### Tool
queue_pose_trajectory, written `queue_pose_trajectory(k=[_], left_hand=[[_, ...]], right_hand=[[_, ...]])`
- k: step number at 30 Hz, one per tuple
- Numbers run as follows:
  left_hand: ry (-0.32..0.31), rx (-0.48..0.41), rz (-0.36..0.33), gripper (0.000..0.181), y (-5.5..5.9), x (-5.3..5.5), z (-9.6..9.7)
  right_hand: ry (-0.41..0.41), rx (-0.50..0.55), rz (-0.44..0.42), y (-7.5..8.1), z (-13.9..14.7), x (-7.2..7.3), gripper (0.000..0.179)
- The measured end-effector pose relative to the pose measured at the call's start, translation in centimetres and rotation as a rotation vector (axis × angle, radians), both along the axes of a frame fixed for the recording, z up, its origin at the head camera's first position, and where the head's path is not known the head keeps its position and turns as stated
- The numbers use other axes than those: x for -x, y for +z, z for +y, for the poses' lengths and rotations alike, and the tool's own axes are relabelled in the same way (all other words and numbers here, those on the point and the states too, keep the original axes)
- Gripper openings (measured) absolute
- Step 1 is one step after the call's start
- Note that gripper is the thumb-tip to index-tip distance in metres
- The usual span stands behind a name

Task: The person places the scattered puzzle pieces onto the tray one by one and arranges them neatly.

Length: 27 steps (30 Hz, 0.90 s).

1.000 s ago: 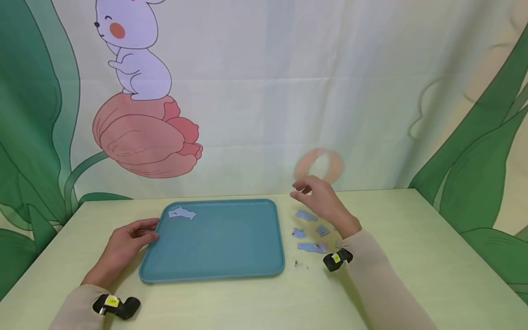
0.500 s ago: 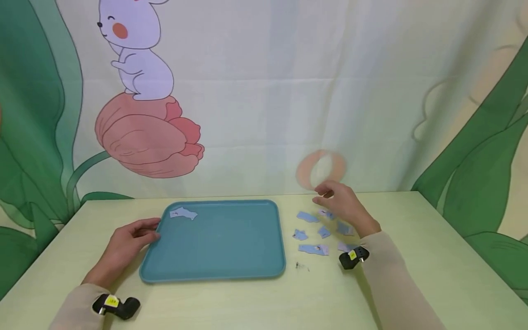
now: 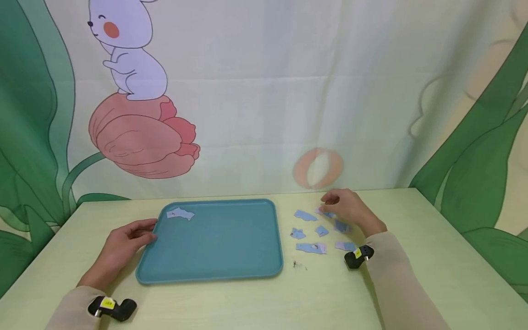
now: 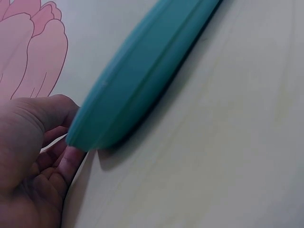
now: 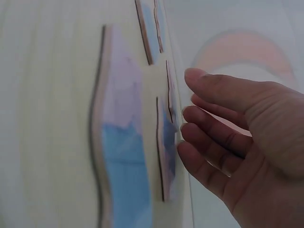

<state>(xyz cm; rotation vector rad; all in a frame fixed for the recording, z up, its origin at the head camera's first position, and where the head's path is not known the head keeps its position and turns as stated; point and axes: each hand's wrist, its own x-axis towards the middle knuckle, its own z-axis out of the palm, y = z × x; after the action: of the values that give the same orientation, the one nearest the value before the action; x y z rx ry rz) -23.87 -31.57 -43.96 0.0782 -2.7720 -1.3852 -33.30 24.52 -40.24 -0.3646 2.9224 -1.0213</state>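
Reaching for the far blue-and-lilac puzzle piece (image 3: 330, 215) right of the tray (image 3: 214, 247) seems the step: the right hand (image 3: 349, 208) holds nothing, fingertips parted. The left hand (image 3: 123, 240) touches the tray's left rim; gripping, cannot tell. Next calls for pinching.

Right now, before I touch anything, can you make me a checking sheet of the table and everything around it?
Surface: pale table, with a faint grain.
Job's things: blue tray; one flat piece in its far left corner; more loose pieces on the table, right of the tray.
Clutter: dark specks near the tray's near right corner, too small to identify.
Hands: left hand touches the tray's left edge; right hand is over the farther loose pieces, seemingly holding nothing.
Cables: nothing seen.
Surroundings: curtain printed with a rabbit, flower and leaves.
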Motion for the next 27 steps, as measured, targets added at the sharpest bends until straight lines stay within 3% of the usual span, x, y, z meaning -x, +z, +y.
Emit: queue_pose_trajectory(k=[12,27], left_hand=[[0.002,0.004,-0.005,0.052,-0.02,-0.09,0.24],[0.005,0.014,-0.012,0.053,0.22,-0.18,0.21]], right_hand=[[0.044,-0.02,-0.022,-0.16,1.0,-0.16,0.023],[0.025,-0.047,-0.013,-0.36,0.76,-0.11,0.02]])
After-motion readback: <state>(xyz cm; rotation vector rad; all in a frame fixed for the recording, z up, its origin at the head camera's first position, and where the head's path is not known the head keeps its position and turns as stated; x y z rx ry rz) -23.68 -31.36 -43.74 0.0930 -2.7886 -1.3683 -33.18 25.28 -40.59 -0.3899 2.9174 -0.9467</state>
